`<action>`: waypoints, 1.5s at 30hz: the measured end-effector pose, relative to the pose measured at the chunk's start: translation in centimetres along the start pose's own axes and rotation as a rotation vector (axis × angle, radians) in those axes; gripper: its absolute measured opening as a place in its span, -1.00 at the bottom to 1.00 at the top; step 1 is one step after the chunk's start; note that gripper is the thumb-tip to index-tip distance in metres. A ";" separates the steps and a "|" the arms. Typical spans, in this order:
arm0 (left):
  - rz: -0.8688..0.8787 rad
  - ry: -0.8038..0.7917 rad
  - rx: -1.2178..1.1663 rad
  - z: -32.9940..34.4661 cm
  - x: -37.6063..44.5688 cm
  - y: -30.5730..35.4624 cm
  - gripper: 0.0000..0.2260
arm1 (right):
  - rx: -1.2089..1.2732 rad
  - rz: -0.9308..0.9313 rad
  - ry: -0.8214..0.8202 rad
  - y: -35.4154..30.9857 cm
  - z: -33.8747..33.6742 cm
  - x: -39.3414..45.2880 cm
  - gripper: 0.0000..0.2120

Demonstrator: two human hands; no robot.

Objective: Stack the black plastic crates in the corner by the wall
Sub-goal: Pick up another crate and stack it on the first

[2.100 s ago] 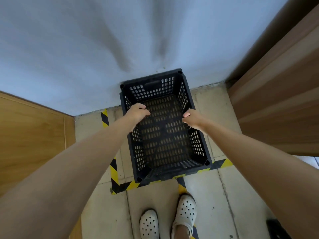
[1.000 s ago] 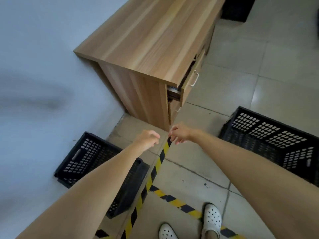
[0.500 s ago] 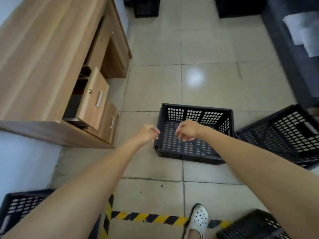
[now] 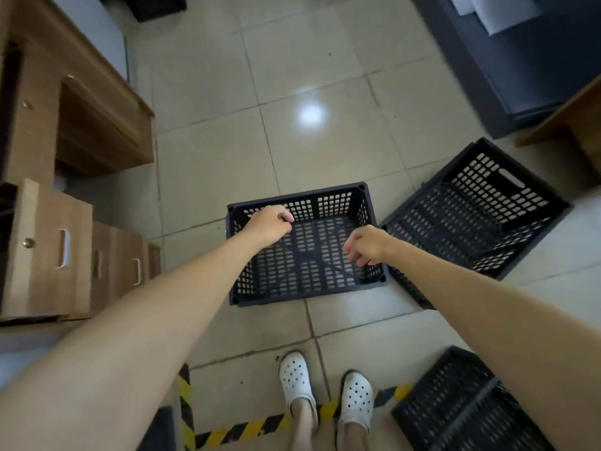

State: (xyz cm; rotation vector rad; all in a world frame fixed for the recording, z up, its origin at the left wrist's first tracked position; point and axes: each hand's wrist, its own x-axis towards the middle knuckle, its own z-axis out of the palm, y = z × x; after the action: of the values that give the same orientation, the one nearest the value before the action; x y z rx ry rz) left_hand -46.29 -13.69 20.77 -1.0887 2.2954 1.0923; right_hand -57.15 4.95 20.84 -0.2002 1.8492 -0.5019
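Both your hands hang loosely curled and hold nothing, left hand (image 4: pixel 271 222) and right hand (image 4: pixel 366 244) above the black plastic crate (image 4: pixel 305 252) on the floor tiles (image 4: pixel 211 131); you're reaching, so next likely take its two short rims

Floor count, corner area
Three black perforated plastic crates (image 4: pixel 305 249) (image 4: pixel 471 219) (image 4: pixel 461 411) (one cut off at the frame edge); two white perforated clogs (image 4: pixel 296 379) (image 4: pixel 356 400); two bare hands (image 4: pixel 270 222) (image 4: pixel 367 244).
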 end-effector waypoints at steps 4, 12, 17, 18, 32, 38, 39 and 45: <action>0.050 -0.059 0.096 1.8 4.3 1.2 -0.75 | 0.145 0.153 0.047 2.9 -0.5 3.1 -0.82; 0.121 -0.139 0.311 3.5 14.4 1.7 -0.61 | 0.315 0.287 0.027 6.7 3.0 11.0 -0.78; 0.138 -0.169 0.406 5.1 20.2 -0.1 -0.49 | 0.467 0.471 -0.067 8.9 7.8 14.6 -0.69; 0.135 -0.187 0.419 5.6 21.2 -0.5 -0.46 | 0.489 0.496 -0.068 9.4 8.8 15.1 -0.66; 0.079 -0.216 0.620 11.4 32.3 -5.8 -0.31 | 1.103 0.714 0.063 12.4 13.6 24.1 -0.56; 0.037 -0.173 0.612 11.2 33.4 -5.8 -0.39 | 1.139 0.704 0.072 13.0 13.7 24.0 -0.59; 0.010 -0.184 0.597 10.9 33.4 -5.5 -0.42 | 1.144 0.705 0.067 13.2 13.7 23.8 -0.58; -0.077 -0.265 0.557 10.0 30.9 -6.2 -0.47 | 1.119 0.700 0.111 15.2 13.7 21.7 -0.62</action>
State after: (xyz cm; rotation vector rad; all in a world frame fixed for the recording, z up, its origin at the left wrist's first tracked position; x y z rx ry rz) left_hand -60.90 -23.37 -7.28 -0.7502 2.1293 0.4776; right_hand -49.89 7.10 -8.00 1.1889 1.3580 -0.9503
